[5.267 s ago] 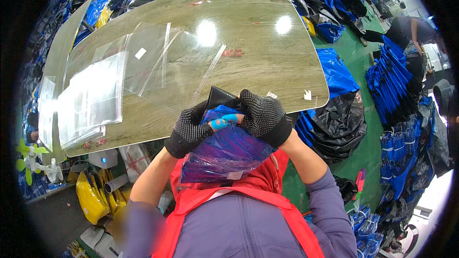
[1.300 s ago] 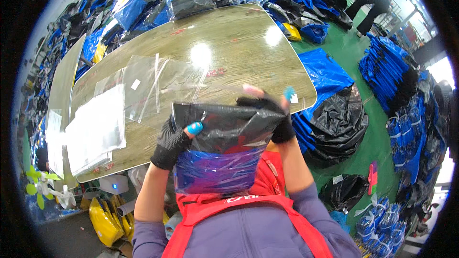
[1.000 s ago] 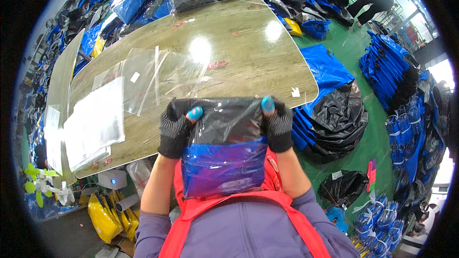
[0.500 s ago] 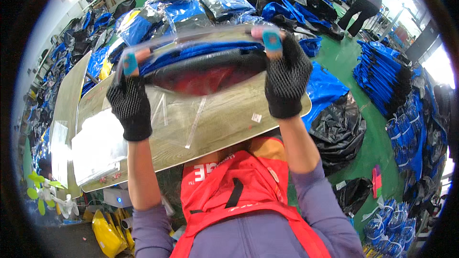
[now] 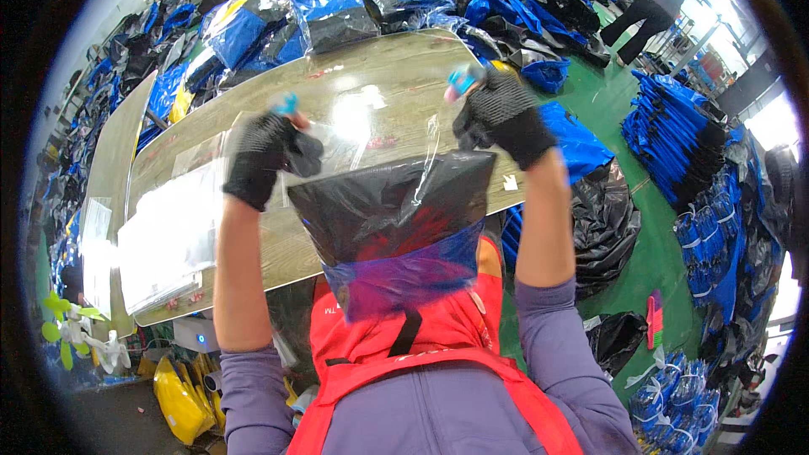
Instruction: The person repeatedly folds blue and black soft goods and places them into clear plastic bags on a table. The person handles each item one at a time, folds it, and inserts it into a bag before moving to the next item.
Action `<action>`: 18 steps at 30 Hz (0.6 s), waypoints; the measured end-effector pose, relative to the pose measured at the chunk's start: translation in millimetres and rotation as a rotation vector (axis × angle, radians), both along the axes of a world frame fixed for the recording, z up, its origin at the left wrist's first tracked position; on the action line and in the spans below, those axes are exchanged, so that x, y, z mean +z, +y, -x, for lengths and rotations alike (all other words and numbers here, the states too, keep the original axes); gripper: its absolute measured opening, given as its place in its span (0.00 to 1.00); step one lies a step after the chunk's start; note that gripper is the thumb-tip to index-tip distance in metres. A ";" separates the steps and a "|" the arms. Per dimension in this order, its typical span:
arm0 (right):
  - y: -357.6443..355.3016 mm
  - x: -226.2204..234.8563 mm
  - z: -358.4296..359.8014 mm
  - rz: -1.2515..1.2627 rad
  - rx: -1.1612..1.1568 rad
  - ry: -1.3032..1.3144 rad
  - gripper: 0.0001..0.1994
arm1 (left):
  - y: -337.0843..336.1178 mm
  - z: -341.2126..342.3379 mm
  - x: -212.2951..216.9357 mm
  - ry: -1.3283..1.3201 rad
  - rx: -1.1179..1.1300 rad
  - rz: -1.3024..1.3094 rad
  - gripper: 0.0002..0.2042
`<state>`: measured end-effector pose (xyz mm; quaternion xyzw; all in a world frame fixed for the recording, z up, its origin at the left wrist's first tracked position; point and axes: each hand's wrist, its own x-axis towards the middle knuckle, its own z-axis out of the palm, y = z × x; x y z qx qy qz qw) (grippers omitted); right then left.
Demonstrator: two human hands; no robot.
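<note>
A folded black-and-blue sheet item [image 5: 396, 211] hangs in a clear plastic bag [image 5: 428, 156] over the table's near edge, in front of my red apron. My left hand [image 5: 271, 152], in a black fingerless glove, is closed at the bag's upper left. My right hand [image 5: 503, 114], gloved alike, closes at its upper right. Both have teal wraps on a digit. The film between the hands is hard to see, and motion blurs the fingers and the package. Beneath the hands lies the wood-patterned table [image 5: 379, 67].
Clear flat bags [image 5: 173, 227] are stacked on the table's left. Beyond it rises a heap of bagged blue-and-black items [image 5: 333, 13]. Blue bundles [image 5: 674, 131] and black sacks [image 5: 602, 219] sit on the green floor at right. A small fan [image 5: 84, 333] is at lower left. Another person [image 5: 653, 4] stands at far right.
The package has swung down and toward me, from raised over the table to hanging before my apron. My hands have come slightly lower, and the far part of the table now shows.
</note>
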<state>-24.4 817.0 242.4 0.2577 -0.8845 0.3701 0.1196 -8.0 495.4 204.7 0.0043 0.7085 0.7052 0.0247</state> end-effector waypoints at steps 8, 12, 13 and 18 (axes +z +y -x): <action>-19.5 -174.5 51.8 0.025 -0.485 -0.027 0.11 | -8.9 30.7 -175.5 -0.285 -0.032 -0.628 0.20; -86.2 -107.2 42.9 -0.010 0.214 0.164 0.09 | -10.1 28.1 -152.8 -0.223 -0.097 -0.480 0.22; -106.4 -97.0 42.9 -0.223 0.309 0.160 0.09 | -9.1 25.7 -144.5 -0.214 -0.182 -0.555 0.23; -147.6 -136.9 66.0 -0.490 0.363 0.224 0.09 | -9.7 8.3 -116.8 -0.245 -0.096 -0.367 0.25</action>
